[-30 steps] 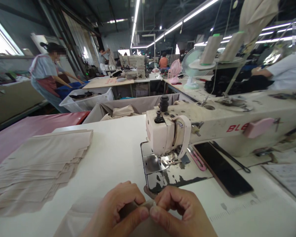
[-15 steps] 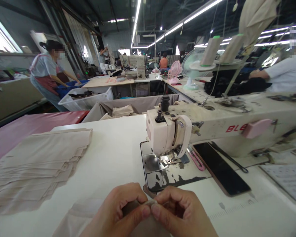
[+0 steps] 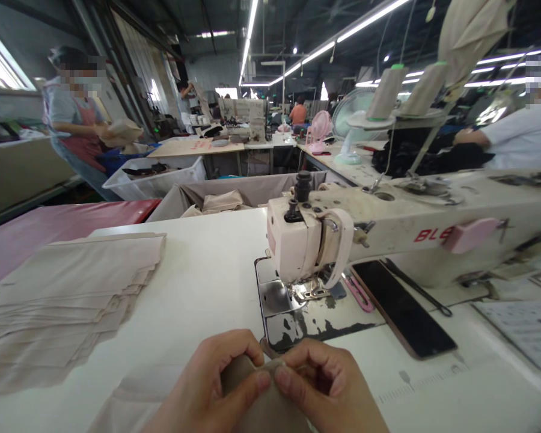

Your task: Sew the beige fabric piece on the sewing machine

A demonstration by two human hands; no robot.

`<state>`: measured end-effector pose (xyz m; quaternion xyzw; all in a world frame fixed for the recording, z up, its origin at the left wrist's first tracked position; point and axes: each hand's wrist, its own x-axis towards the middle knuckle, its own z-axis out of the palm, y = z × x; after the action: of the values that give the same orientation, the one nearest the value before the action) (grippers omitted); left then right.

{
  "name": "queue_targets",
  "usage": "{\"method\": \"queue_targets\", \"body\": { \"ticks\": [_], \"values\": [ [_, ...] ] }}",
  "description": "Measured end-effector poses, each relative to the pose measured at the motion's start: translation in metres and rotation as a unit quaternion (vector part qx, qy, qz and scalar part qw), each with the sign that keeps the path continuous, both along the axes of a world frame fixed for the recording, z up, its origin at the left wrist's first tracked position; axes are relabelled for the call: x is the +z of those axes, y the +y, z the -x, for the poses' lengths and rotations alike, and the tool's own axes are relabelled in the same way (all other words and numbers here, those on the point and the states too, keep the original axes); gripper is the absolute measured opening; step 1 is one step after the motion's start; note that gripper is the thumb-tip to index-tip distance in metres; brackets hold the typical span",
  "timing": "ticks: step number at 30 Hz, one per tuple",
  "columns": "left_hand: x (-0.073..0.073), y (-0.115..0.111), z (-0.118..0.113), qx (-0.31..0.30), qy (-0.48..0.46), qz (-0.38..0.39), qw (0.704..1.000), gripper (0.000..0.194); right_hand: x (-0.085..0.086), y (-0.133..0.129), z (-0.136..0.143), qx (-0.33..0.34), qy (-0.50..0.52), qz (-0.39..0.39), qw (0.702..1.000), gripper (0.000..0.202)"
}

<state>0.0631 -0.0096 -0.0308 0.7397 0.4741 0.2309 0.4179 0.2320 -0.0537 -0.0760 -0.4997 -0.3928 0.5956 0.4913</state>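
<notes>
Down at the near side of the white bench (image 3: 198,270), two bare hands are meeting over a beige cloth (image 3: 273,412), and what a delicate grip! The left hand (image 3: 204,373) is pinching the cloth's upper edge, thumb pressing against fingers with only fabric between; the right hand (image 3: 342,382) is matching it just beside, thumb tips nearly touching. Below them, the cloth is drooping toward the bottom of the view. Just beyond, the sewing machine (image 3: 388,222) is standing with its metal plate bare. To the left, a layered stack of cut pieces (image 3: 81,282) is lying on the bench. Over on the right, pink snips (image 3: 359,293) are resting next to a dark phone (image 3: 406,313), and a co-worker (image 3: 74,120) at far left is holding a bundle (image 3: 124,131).
</notes>
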Motion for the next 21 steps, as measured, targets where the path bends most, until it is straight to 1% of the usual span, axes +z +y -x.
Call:
{"method": "queue_targets", "body": {
  "ticks": [2, 4, 6, 7, 8, 9, 10, 11, 12, 13, 14, 15, 16, 19, 21],
  "values": [
    [-0.003, 0.005, -0.003, -0.003, -0.007, 0.037, 0.999, 0.015, -0.003, 0.001, 0.000, 0.005, -0.002, -0.005, 1.000, 0.038],
    [-0.007, 0.013, -0.006, -0.016, -0.012, 0.073, 0.997, 0.019, -0.007, 0.002, -0.003, 0.012, -0.033, -0.015, 0.999, 0.037],
    [-0.011, 0.025, -0.010, -0.033, -0.017, 0.099, 0.994, 0.020, -0.012, 0.002, -0.011, 0.012, -0.100, -0.044, 0.994, 0.034],
    [-0.012, 0.031, -0.013, -0.039, -0.017, 0.106, 0.993, 0.020, -0.015, 0.003, -0.017, 0.003, -0.146, -0.079, 0.986, 0.029],
    [-0.013, 0.037, -0.016, -0.045, -0.018, 0.110, 0.993, 0.021, -0.017, 0.004, -0.024, -0.006, -0.202, -0.134, 0.970, 0.023],
    [-0.015, 0.043, -0.020, -0.052, -0.019, 0.110, 0.992, 0.023, -0.018, 0.005, -0.031, -0.014, -0.266, -0.204, 0.942, 0.020],
    [-0.016, 0.050, -0.023, -0.062, -0.019, 0.108, 0.992, 0.023, -0.018, 0.008, -0.039, -0.017, -0.331, -0.282, 0.900, 0.023],
    [-0.017, 0.056, -0.028, -0.068, -0.016, 0.103, 0.992, 0.023, -0.018, 0.012, -0.047, -0.006, -0.390, -0.357, 0.849, 0.028],
    [-0.019, 0.061, -0.032, -0.073, -0.010, 0.096, 0.993, 0.022, -0.016, 0.017, -0.054, 0.020, -0.437, -0.419, 0.795, 0.029],
    [-0.022, 0.066, -0.037, -0.077, -0.001, 0.088, 0.993, 0.020, -0.013, 0.023, -0.060, 0.055, -0.469, -0.463, 0.750, 0.027],
    [-0.025, 0.071, -0.041, -0.077, 0.012, 0.077, 0.994, 0.018, -0.011, 0.030, -0.065, 0.089, -0.489, -0.486, 0.719, 0.025],
    [-0.029, 0.075, -0.046, -0.072, 0.030, 0.064, 0.995, 0.014, -0.009, 0.037, -0.069, 0.119, -0.501, -0.494, 0.701, 0.026],
    [-0.034, 0.079, -0.051, -0.062, 0.051, 0.049, 0.996, 0.011, -0.008, 0.044, -0.072, 0.142, -0.508, -0.493, 0.692, 0.029],
    [-0.047, 0.088, -0.064, -0.029, 0.104, 0.014, 0.994, 0.007, -0.009, 0.060, -0.077, 0.158, -0.521, -0.475, 0.691, 0.040],
    [-0.053, 0.093, -0.069, -0.017, 0.123, 0.004, 0.992, 0.010, -0.012, 0.065, -0.079, 0.156, -0.523, -0.473, 0.692, 0.043]
  ]
}}
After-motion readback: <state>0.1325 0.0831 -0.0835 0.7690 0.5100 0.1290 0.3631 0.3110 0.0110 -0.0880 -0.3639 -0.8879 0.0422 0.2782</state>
